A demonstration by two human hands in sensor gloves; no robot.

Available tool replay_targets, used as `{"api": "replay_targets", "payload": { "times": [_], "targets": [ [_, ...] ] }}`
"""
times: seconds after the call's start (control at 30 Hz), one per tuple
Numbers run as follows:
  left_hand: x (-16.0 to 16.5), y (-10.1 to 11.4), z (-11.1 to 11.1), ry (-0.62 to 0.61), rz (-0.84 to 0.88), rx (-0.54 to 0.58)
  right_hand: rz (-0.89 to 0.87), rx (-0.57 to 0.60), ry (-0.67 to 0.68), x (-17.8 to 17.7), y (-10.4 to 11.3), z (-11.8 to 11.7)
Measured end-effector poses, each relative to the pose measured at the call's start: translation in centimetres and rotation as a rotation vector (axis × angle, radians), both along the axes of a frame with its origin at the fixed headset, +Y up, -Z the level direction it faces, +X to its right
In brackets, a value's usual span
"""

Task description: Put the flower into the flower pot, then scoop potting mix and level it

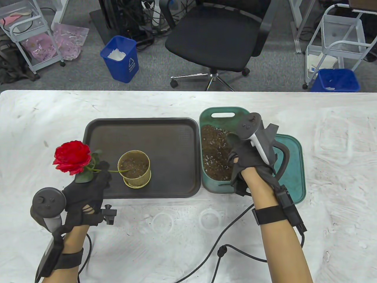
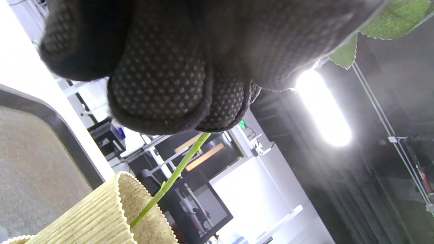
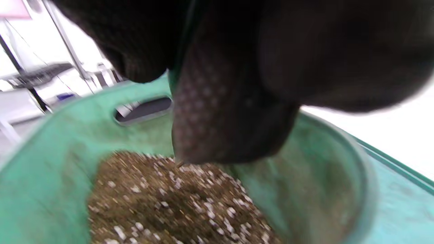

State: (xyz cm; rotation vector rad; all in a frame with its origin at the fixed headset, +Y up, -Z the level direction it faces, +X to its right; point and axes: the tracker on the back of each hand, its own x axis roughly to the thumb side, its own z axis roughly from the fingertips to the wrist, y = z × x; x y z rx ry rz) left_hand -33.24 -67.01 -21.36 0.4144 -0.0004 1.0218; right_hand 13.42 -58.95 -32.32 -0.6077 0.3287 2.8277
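A red rose point(image 1: 72, 156) leans out to the left, and my left hand point(image 1: 98, 178) pinches its green stem point(image 2: 176, 169). The stem's lower end reaches into the yellow ribbed pot point(image 1: 134, 169), which has some mix in it and stands on the dark tray point(image 1: 165, 129). In the left wrist view my gloved fingers point(image 2: 162, 84) close on the stem above the pot's rim point(image 2: 101, 210). My right hand point(image 1: 235, 147) is curled over the potting mix point(image 1: 215, 150) in the green tub point(image 1: 212, 112), gripping a dark green scoop point(image 1: 233, 138) that is mostly hidden. The mix point(image 3: 169, 203) lies just under those fingers point(image 3: 230, 101).
The tub's green lid point(image 1: 294, 165) lies to its right, under my right wrist. A black cable point(image 1: 223, 250) runs across the near table. Beyond the table's far edge stand an office chair point(image 1: 218, 38) and blue bins point(image 1: 120, 59).
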Motion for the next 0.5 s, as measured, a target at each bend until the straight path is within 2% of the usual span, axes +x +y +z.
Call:
{"api": "replay_targets", "payload": {
  "times": [0.13,0.4,0.5],
  "targets": [
    [0.0,0.0,-0.1,-0.005,-0.002,0.001,0.058,-0.119,-0.019,-0.5,-1.8,-1.1],
    [0.0,0.1,0.0,-0.002,0.0,-0.001,0.013,-0.179,-0.052,-0.5,-3.5,-2.1],
    [0.0,0.1,0.0,-0.002,0.001,-0.001,-0.086,-0.191,-0.069,0.0,-4.1,-2.2]
  ]
}}
